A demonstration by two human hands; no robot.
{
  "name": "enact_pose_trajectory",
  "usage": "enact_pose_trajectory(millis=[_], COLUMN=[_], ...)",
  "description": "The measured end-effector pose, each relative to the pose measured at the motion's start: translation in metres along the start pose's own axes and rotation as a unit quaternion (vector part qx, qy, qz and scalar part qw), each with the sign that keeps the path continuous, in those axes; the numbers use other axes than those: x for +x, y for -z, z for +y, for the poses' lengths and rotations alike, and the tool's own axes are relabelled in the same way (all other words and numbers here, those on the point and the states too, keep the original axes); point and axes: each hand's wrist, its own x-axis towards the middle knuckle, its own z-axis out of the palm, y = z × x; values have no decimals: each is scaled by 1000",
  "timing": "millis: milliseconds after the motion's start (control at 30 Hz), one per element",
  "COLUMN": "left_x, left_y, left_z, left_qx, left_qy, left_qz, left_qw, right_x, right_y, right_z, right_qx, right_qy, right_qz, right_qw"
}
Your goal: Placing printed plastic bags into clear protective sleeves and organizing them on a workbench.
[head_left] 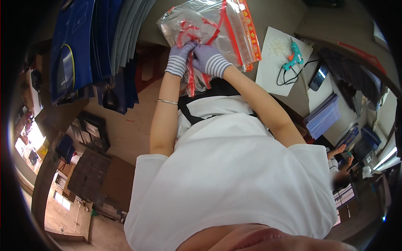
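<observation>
At the near edge of the table, both my hands work on a transparent plastic bag (pixel 233 39) with red trim and a red and yellow patterned strip along its right side. My left hand (pixel 181 57), in a purple and white striped glove, is closed on the bag's bunched red edging. Close beside it, my right hand (pixel 210 60), in a matching glove, has its fingers bent and pinched onto the same red edging. The fingertips are partly hidden in the folds. Part of the plastic hangs below my hands toward my lap.
Large blue panels (pixel 76 39) stand stacked at the left. To the right, a teal glue gun (pixel 295 56) with a black cord lies on a white sheet (pixel 268 75). Beyond are a phone (pixel 319 77) and a stack of purplish sheets (pixel 323 117). Another person's arm (pixel 336 151) shows at far right.
</observation>
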Motion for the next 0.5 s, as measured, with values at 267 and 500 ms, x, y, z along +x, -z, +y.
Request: enact_pose_trajectory(millis=[267, 500], left_x=[8, 5], left_y=[69, 62], left_z=[-12, -14], left_qx=[83, -52], left_qy=[-14, 6], left_qz=[95, 87], left_qw=[992, 995], right_x=[-23, 25], right_y=[64, 51], right_z=[46, 49], right_qx=[282, -82], right_qy=[-31, -270], right_qz=[190, 149], right_qw=[940, 948])
